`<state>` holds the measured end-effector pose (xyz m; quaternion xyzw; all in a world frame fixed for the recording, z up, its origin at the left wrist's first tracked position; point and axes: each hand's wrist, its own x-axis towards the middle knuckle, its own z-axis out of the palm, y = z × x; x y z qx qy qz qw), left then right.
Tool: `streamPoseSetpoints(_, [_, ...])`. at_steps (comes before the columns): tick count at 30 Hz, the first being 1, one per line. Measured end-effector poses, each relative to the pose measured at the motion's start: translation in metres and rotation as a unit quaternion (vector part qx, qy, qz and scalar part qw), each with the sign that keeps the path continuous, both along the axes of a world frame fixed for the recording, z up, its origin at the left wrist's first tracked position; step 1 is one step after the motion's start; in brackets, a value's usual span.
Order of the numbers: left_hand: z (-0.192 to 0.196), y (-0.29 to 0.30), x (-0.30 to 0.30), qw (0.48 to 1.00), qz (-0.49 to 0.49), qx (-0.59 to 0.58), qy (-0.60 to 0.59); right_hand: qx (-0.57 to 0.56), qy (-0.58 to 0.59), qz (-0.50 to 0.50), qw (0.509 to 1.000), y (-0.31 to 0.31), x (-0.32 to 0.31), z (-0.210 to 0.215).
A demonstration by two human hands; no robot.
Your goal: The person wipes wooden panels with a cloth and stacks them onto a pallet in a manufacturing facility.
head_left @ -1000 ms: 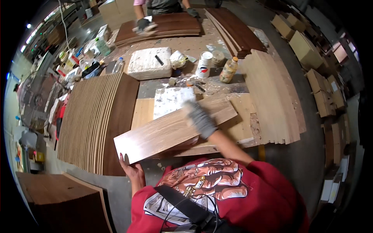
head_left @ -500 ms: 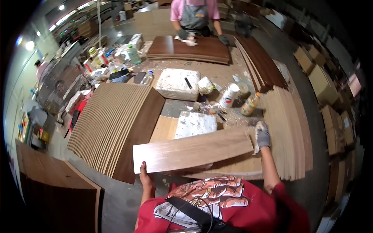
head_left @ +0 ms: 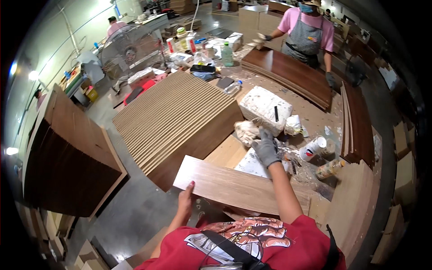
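My bare left hand grips the near-left corner of a long, pale wood-grain board, thumb on its upper face. My gloved right hand reaches across the board and pinches a crumpled off-white rag. The rag is beside the corner of a large stack of boards. Beneath my right hand lies a paint-spotted white slab, partly hidden by the hand and the board.
A spattered white foam block bears a black tool. A white can and a bottle stand to the right, near more boards. Across the table, a co-worker stands at dark brown panels. A fan stands at left.
My right hand has moved with the rag from the board's right end leftward and away, to beside the stack. My left hand keeps its grip. The view has turned left.
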<state>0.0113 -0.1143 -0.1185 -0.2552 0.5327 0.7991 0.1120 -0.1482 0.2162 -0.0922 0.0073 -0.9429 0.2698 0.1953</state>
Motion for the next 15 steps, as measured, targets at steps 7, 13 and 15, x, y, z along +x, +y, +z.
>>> streamPoseSetpoints(7, [-0.005,-0.009,0.018,0.987,-0.143,-0.042,0.06,0.134,-0.238,-0.248,0.929,0.074,0.158,0.003])
streamPoseSetpoints(13, [-0.029,-0.007,-0.016,0.985,-0.152,0.051,0.065,0.093,-0.279,-0.18,0.939,0.095,0.245,-0.04])
streamPoseSetpoints(15, [-0.049,-0.023,-0.038,0.971,-0.212,0.074,0.08,0.086,-0.287,-0.234,0.925,0.059,0.292,-0.026])
